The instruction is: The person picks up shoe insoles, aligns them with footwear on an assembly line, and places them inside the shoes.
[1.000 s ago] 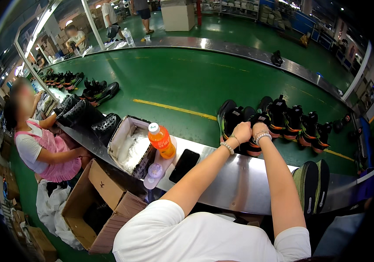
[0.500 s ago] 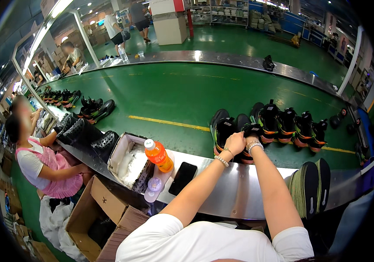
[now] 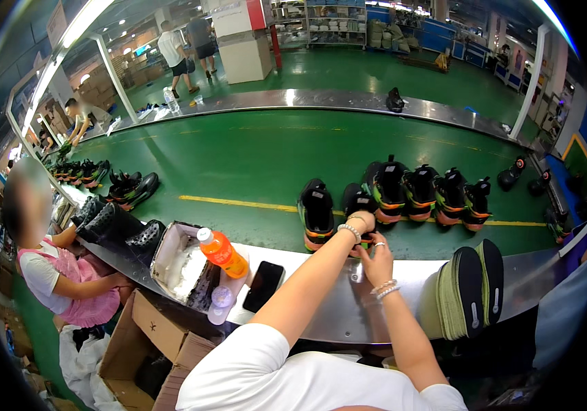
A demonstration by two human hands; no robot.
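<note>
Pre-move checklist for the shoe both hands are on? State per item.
1. Left hand on the black shoe: ok.
2. Right hand at the shoe's near end: ok, grip itself cannot tell.
3. Shoe upright on the steel bench: ok.
4. Neighbour shoe apart from it: ok, small gap.
5. Orange bottle and phone away from the forearms: ok.
6. Stack of insoles standing off to the right: ok.

1. Bright, even light falls from ceiling tube lamps [image 3: 81, 20] at upper left.
2. The steel bench [image 3: 348, 308] below them shows soft glare.
3. Straight edges bend toward the black fisheye rim.
</note>
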